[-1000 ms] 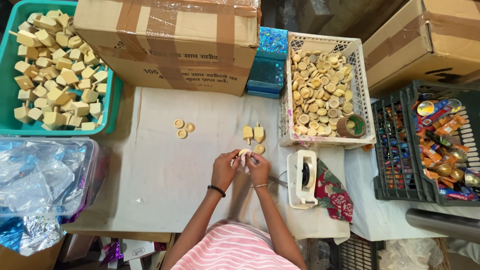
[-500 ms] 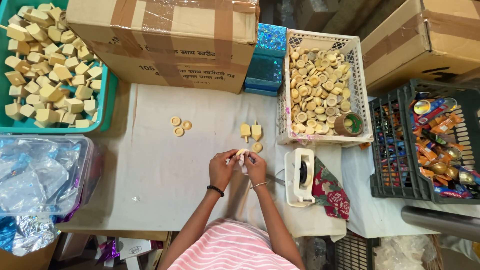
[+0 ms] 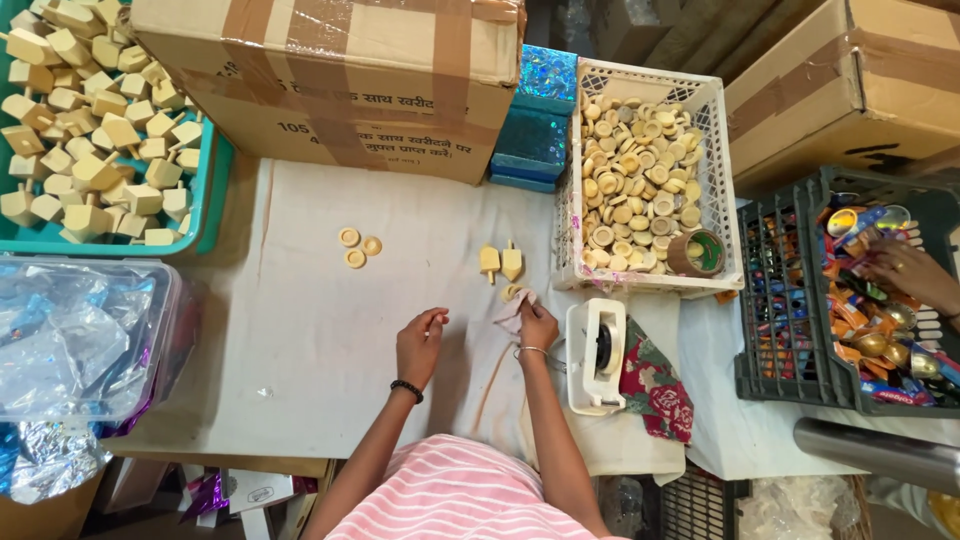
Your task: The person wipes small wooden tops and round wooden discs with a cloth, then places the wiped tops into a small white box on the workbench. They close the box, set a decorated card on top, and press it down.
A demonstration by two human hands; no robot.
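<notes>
My left hand (image 3: 420,345) rests on the white cloth-covered table (image 3: 300,330), fingers curled and pinched with nothing visible in them. A little to the right, my right hand (image 3: 537,325) grips a small crumpled clear wrapper (image 3: 513,312) beside a round wooden piece (image 3: 512,292). Just beyond that stand two small wooden spinning tops (image 3: 501,262). Three wooden discs (image 3: 358,247) lie farther left on the table.
A white basket (image 3: 563,225) of wooden discs holds a tape roll (image 3: 697,253). A tape dispenser (image 3: 597,355) and floral cloth (image 3: 655,388) lie right of my hand. A green tray (image 3: 213,195) of wooden tops, a cardboard box (image 3: 340,85), a clear bin (image 3: 85,335), a dark crate (image 3: 780,300) and another person's hand (image 3: 912,275) surround them.
My hands, joined over the wrapper before, have separated: the left moved left and down, the right stays by the wooden piece with the wrapper.
</notes>
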